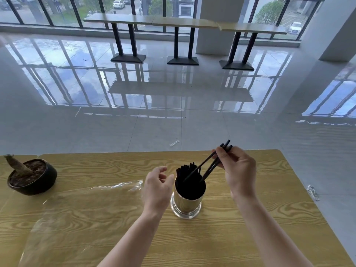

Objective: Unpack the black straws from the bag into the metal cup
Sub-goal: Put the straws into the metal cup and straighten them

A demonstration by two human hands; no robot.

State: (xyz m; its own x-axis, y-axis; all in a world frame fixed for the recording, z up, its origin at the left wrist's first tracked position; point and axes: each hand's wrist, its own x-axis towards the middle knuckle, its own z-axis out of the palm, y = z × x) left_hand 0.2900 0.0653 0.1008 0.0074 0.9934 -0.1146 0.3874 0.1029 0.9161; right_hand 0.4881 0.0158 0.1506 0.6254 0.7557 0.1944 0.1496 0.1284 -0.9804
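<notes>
A shiny metal cup (186,206) stands upright on the wooden table (250,218), with several black straws (187,169) standing in it. My right hand (238,170) is above and to the right of the cup, pinching a few black straws (212,164) that slant down with their lower ends inside the cup's mouth. Just left of the cup, my left hand (157,186) hovers with its fingers curled apart and holds nothing. A clear plastic bag (77,209) lies flat on the table to the left.
A dark pot with soil and a cut stump (31,176) sits at the table's far left. A crumpled bit of clear wrap (313,192) lies off the table's right side, another scrap (174,143) on the glossy floor beyond. Tall tables (185,23) line the windows.
</notes>
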